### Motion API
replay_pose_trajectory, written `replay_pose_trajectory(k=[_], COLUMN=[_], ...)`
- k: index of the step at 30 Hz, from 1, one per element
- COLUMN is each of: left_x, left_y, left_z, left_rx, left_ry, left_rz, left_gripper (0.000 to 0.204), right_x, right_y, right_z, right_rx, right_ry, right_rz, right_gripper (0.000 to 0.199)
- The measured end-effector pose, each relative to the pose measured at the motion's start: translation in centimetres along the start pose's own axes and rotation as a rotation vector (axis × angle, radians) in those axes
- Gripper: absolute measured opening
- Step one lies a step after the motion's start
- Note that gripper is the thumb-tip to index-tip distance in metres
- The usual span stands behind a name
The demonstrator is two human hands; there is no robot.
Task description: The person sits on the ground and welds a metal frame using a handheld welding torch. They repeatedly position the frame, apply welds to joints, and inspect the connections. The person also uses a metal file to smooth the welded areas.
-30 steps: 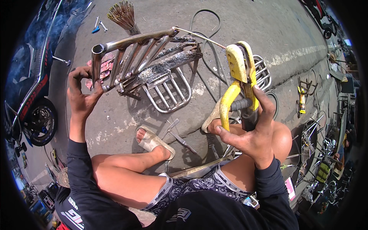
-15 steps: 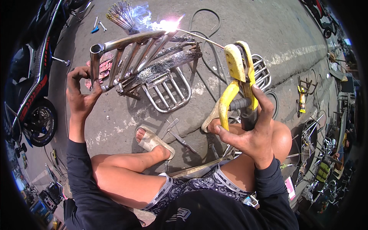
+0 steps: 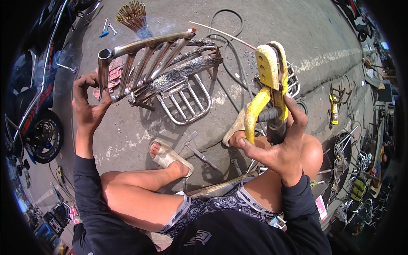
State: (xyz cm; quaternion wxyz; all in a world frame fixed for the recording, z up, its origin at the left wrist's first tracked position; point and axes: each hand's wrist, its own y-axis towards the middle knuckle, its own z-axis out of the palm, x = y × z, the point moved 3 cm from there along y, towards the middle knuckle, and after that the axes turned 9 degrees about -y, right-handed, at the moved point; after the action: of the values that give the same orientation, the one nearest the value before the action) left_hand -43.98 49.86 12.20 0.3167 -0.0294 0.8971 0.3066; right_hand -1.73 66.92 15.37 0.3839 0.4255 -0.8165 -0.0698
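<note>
Rod [image 3: 222, 34] is standing off the frame's [image 3: 148, 41] far end, where light was flaring half a second ago. Left hand [image 3: 89, 106] is pinching the frame's near-left tube, beside the crusted stand [image 3: 182, 72]; right hand [image 3: 282, 155] is gripping the holder [image 3: 267, 68]. Likely, the frame is feeling stiff, fairly light and hot at its far end, near tubes offering safer hold; its open tube mouth is perhaps sharp. Between frame and holder, a gap is leaving room.
</note>
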Motion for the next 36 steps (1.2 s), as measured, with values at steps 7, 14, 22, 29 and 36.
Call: replay_pose_trajectory(k=[7,14,22,29,36], left_x=[0.01,0.04,0.31,0.40,0.33], left_y=[-0.05,-0.01,-0.19,-0.27,-0.15], left_z=[-0.09,-0.04,-0.22,-0.31,-0.30], left_rx=[-0.003,-0.010,0.012,0.036,-0.001], left_ry=[0.021,0.004,0.014,0.004,0.031], left_rz=[-0.006,-0.019,-0.014,-0.034,-0.015], left_gripper=[0.044,0.043,0.044,0.043,0.046], right_x=[0.03,0.27,0.23,0.18,0.16], right_y=[-0.17,-0.01,0.17,0.12,0.12], right_z=[-0.10,-0.21,-0.03,0.07,0.20], right_rx=[0.034,0.055,0.042,0.045,0.052], right_ry=[-0.086,-0.096,-0.106,-0.106,-0.085], right_rz=[0.008,0.009,-0.004,0.004,0.026], right_gripper=[0.114,0.113,0.112,0.112,0.112])
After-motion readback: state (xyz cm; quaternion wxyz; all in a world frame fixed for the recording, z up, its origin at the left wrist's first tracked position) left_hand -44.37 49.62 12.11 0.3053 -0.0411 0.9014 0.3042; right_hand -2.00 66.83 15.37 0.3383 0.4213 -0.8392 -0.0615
